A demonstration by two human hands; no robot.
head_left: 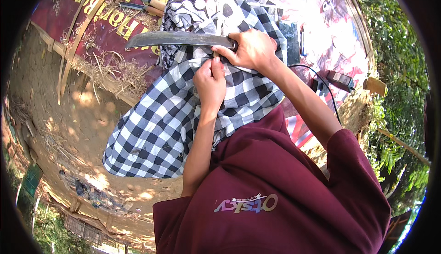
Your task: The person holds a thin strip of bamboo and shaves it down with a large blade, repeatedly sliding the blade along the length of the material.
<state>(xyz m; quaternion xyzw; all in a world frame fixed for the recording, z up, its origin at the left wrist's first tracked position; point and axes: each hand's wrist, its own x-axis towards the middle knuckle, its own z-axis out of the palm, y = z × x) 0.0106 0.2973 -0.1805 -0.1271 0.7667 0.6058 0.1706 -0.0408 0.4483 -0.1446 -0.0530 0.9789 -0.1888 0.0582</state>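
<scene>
My right hand [254, 50] grips the dark handle of a machete [177, 39], its long, slightly curved blade lying level and pointing left. Just below the blade, close to the handle, my left hand [211, 82] is closed with thumb and fingers pinched together. What those fingertips hold, if anything, is too small to make out. Black-and-white checkered cloth [156, 121] covers my lap beneath both hands. Farther up lies a patterned black-and-white cloth [195, 11].
Two wooden-handled blades [149, 4] lie on the printed maroon sheet [98, 24] at the far left. Fibre shavings [115, 77] and long thin strips [76, 38] hang over its edge. On the right sit a round dark device [340, 79] and a black cable [324, 85].
</scene>
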